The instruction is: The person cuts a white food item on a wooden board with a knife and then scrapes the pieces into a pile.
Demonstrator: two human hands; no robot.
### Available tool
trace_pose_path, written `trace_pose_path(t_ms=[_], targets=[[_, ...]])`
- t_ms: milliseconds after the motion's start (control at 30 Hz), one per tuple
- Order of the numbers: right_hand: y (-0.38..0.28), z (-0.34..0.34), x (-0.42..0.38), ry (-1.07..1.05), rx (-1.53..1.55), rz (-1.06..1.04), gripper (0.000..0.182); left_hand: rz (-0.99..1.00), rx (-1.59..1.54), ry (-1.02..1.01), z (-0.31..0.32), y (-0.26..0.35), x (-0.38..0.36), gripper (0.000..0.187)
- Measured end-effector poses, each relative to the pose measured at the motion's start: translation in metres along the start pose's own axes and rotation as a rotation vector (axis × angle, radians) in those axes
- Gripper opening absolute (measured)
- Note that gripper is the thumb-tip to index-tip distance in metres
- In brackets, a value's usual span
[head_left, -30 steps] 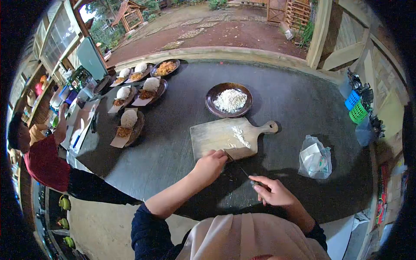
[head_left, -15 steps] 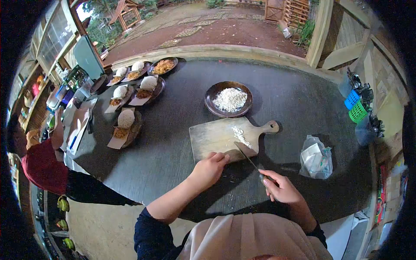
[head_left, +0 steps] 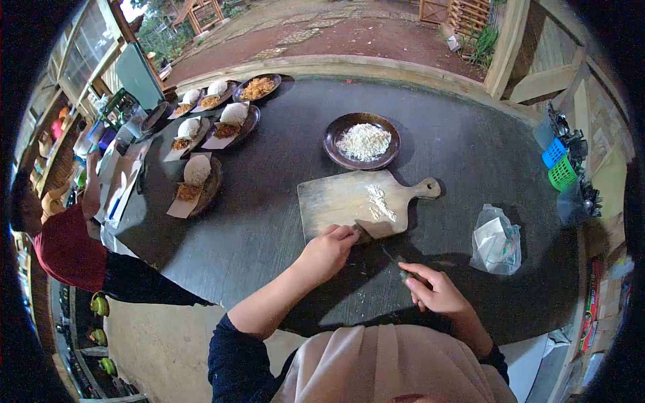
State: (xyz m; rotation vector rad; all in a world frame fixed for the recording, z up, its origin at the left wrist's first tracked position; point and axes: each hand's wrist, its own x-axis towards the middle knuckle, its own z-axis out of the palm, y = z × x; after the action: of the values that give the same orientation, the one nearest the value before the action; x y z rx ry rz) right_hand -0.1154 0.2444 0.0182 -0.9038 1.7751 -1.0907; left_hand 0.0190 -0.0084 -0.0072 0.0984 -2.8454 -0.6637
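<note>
Desk (head_left: 262, 195) surface is matt, finely grained. Chopping board (head_left: 329, 201), towards the near edge, is wood, dull. Plate (head_left: 329, 145), towards the far edge, has a glossy rim. Knife blade (head_left: 389, 255) looks metallic. Bag (head_left: 508, 257) near the right edge: translucent plastic, crinkled, shiny. Baskets (head_left: 562, 176) at the right edge: perforated plastic.

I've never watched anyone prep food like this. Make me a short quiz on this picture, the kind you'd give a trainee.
1. What tool does the person's right hand hold?
2. True or false: the plastic bag lies to the right of the wooden cutting board.
3. Fill in the blank: the food pieces heaped on the dark brown plate are ____ in colour.

Key:
1. A knife.
2. True.
3. White.
</note>
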Motion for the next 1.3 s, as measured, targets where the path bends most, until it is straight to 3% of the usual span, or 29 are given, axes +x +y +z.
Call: trace_pose_path(t_ms=[267,433,1300], targets=[[-0.005,0.0,-0.004,0.053,0.015,0.019,0.038,-0.013,-0.021,0.011,0.001,0.0,0.0,0.042],[0.007,0.009,-0.001,0.056,-0.159,-0.172,0.041,0.007,-0.036,0.032,0.002,-0.002,0.0,0.038],[-0.016,0.02,-0.002,0.043,-0.305,-0.097,0.039,0.104,0.044,0.081,0.001,0.0,0.004,0.023]])
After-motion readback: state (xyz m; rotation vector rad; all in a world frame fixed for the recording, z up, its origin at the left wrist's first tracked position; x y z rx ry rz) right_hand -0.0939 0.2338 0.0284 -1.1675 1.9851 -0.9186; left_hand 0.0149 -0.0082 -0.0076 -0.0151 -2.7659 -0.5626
